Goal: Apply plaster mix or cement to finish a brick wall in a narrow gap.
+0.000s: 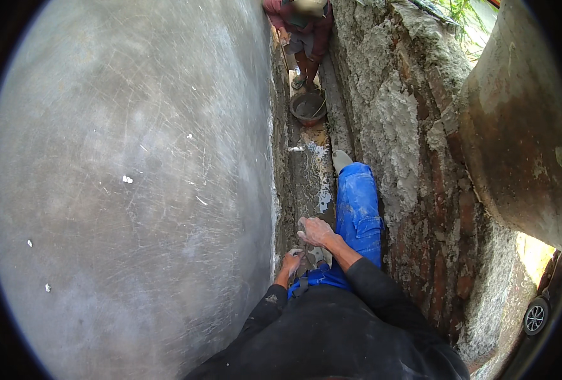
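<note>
Grey wall point(135, 158), left; rough wall point(382, 107), right; co-worker point(322, 31), well ahead; bucket point(307, 120), just before the co-worker's feet, liable to tip if kicked between such close walls; right hand point(317, 232), left hand point(292, 259), near the grey wall, part-curled, hold, if any, I cannot tell.

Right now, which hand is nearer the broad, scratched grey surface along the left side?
Left. The left hand is just right of the grey surface's edge; the right hand is farther right and farther forward.
</note>
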{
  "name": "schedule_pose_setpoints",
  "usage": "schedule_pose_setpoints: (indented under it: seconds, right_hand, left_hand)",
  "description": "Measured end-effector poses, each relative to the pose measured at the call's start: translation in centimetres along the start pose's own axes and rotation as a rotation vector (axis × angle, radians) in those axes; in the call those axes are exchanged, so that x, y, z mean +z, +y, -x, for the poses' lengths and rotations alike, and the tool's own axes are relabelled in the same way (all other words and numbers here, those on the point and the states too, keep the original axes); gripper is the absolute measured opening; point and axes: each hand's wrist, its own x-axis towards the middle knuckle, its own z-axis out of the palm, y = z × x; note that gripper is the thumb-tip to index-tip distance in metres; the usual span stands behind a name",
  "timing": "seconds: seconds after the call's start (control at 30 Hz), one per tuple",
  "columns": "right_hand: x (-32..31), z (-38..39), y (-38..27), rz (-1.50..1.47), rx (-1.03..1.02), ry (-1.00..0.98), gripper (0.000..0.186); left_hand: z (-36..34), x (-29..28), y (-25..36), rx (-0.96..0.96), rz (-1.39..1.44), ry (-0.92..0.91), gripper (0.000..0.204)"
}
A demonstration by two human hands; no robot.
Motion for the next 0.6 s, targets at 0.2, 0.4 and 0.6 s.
schedule_pose_setpoints:
  seconds: [0.2,0.4,0.6]
  right_hand:
    - [-0.26,-0.11,-0.18,-0.007,0.020,-0.029,0.041]
    - [-0.06,-0.17,-0.06,0.009,0.007,0.006,0.040]
    - [-0.08,-0.17,0.01,0.002,0.005,-0.003,0.041]
  left_hand:
    - [0.41,-0.04,0.58,-0.012,-0.012,0.001,0.031]
    - [0.10,-0.11,0.29,0.008,0.004,-0.003,0.029]
    - [0.37,0.05,0.43,0.033,0.016,0.000,0.030]
